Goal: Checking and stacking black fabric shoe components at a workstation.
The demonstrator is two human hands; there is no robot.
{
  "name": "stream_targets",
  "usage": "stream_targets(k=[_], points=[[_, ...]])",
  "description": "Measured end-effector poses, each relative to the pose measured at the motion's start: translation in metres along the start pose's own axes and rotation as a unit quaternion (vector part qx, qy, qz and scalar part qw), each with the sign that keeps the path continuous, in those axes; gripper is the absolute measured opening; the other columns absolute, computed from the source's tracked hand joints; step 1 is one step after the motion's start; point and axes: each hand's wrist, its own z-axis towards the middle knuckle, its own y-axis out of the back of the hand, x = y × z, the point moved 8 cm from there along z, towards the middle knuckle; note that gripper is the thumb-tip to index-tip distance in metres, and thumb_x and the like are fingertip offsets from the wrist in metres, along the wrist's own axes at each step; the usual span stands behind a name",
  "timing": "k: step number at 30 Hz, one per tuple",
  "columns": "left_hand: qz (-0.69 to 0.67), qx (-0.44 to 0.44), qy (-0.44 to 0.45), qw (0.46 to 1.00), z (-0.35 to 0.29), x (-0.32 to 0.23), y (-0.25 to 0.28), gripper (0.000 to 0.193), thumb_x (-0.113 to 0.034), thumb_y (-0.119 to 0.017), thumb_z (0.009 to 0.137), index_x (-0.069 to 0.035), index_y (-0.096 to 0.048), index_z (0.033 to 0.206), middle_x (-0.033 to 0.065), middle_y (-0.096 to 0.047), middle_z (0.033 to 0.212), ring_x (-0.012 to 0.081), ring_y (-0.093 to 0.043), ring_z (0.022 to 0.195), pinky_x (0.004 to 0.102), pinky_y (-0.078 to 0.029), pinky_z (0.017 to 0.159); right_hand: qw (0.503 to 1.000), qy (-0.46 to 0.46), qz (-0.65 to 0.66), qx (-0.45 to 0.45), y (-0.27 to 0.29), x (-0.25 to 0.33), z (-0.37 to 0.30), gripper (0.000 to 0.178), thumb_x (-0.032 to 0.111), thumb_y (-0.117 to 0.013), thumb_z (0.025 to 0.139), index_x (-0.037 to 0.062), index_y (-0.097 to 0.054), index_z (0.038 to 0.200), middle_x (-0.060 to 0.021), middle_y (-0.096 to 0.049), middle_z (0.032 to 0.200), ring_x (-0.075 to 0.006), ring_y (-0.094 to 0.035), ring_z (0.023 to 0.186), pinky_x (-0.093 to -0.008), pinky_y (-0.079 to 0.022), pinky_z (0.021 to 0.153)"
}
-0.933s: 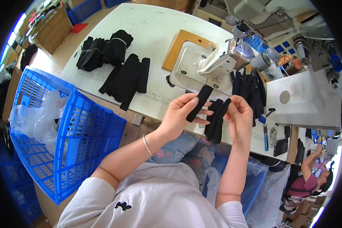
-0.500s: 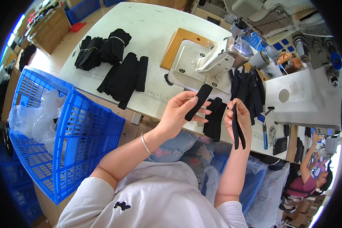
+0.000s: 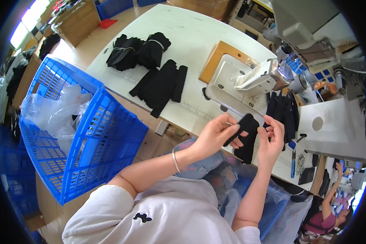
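Note:
A short black fabric strip (image 3: 242, 123) is pinched between the thumb and fingers of my left hand (image 3: 220, 133), above the table's front edge. Beneath it lies a small pile of black strips (image 3: 247, 147), partly covered by my hand. My right hand (image 3: 273, 137) is raised just right of that pile, its thumb and fingers bent but apart, with nothing visible between them. Behind both hands stands a white sewing machine (image 3: 252, 79). More dark strips (image 3: 286, 112) hang or lie beside it, beyond my right hand.
Loose black strips (image 3: 160, 87) and two tied bundles (image 3: 152, 51) lie on the white table (image 3: 187, 24). A blue crate (image 3: 114, 142) with clear plastic bags stands at the left. Blue-handled snips (image 3: 293, 162) lie at the right, and another person (image 3: 327, 211) is beyond.
The folded black strip that was in my right hand is no longer there. My left hand still holds its strip, now tilted lower over the pile. The whole view has shifted.

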Motion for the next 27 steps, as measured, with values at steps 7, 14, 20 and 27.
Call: stream_targets(k=[7,14,20,27], points=[[0.674,-0.046,-0.222,0.704,0.000,-0.063,0.007,0.032,-0.029,-0.068,0.087,-0.006,-0.062,0.108,0.0101,-0.061,0.101,0.0303,-0.057,0.102,0.0435,-0.046,0.090,0.978,-0.090,0.189,0.022,-0.005,-0.008,-0.005,0.009,0.007,-0.071,0.088,0.0012,-0.064,0.091,0.0014,-0.061,0.082,-0.0053,-0.055,0.071,-0.0195,-0.046,0.063],[0.896,-0.172,-0.102,0.397,0.042,-0.143,0.102,0.029,-0.024,-0.071,0.082,-0.005,-0.065,0.103,0.0066,-0.061,0.105,0.0246,-0.050,0.112,0.0405,-0.036,0.097,0.962,-0.143,0.231,0.036,0.008,-0.024,-0.023,0.010,0.007,-0.072,0.088,0.0032,-0.064,0.092,0.0025,-0.060,0.080,-0.0034,-0.054,0.070,-0.0192,-0.048,0.063],[0.769,-0.192,-0.250,0.555,0.042,-0.149,0.098,0.016,-0.018,-0.071,0.081,-0.010,-0.071,0.095,0.0061,-0.065,0.092,0.0228,-0.056,0.100,0.0368,-0.039,0.092,0.956,-0.142,0.253,0.038,0.011,-0.025,-0.030,0.009,0.007,-0.071,0.087,0.0034,-0.064,0.092,0.0024,-0.060,0.082,-0.0033,-0.055,0.072,-0.0192,-0.048,0.064],[0.478,-0.154,-0.236,0.832,0.040,-0.154,0.051,0.016,-0.004,-0.072,0.082,-0.007,-0.070,0.097,0.0037,-0.067,0.080,0.0095,-0.062,0.076,0.0251,-0.049,0.067,0.974,-0.063,0.206,0.075,-0.007,0.016,-0.020,0.009,-0.003,-0.070,0.081,-0.0010,-0.065,0.088,-0.0012,-0.063,0.081,-0.0076,-0.056,0.071,-0.0212,-0.045,0.067]])
